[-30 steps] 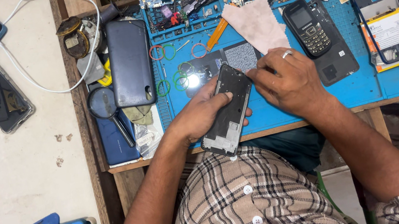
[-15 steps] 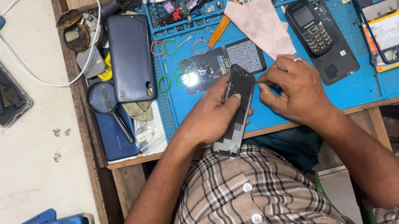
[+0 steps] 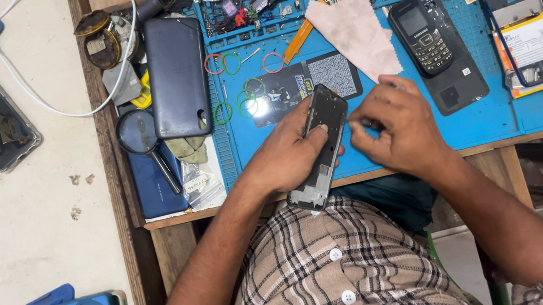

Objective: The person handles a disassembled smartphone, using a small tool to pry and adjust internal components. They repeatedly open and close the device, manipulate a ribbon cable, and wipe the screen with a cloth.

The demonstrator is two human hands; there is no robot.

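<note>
- The left hand (image 3: 289, 153) is grasping a dark, opened phone body with a grey inner frame (image 3: 319, 145); the fingers are wrapping around its long edge and it is tilting over the front edge of the blue rubber repair mat (image 3: 386, 150), with its lower end hanging past the table edge toward the checked shirt.
- The right hand (image 3: 397, 126) is hovering just beside the phone body, not touching it; the fingertips are pinching together, as if around something very small, but I cannot tell whether anything is really between them.
- In my judgement, the work in hand is a fine operation on the open phone, so the left hand is doing well to be holding it by the sides and not pressing on the inner parts.
- It seems wise to be keeping the phone body above the mat, because a small part falling from the pinching fingers is easier to find there than on the lap.
- Near the right hand, a pale pink cloth (image 3: 354, 36) is lying on the mat, and a small black keypad phone (image 3: 423, 36) is resting on a black flat back cover (image 3: 453, 75).
- At the far right, an empty black phone frame (image 3: 529, 28) is lying over a white and yellow battery.
- To the left, a dark grey-blue phone case (image 3: 178, 77) and a round magnifying glass with a black handle (image 3: 140, 136) are waiting, and the glass may be helping for small details.
</note>
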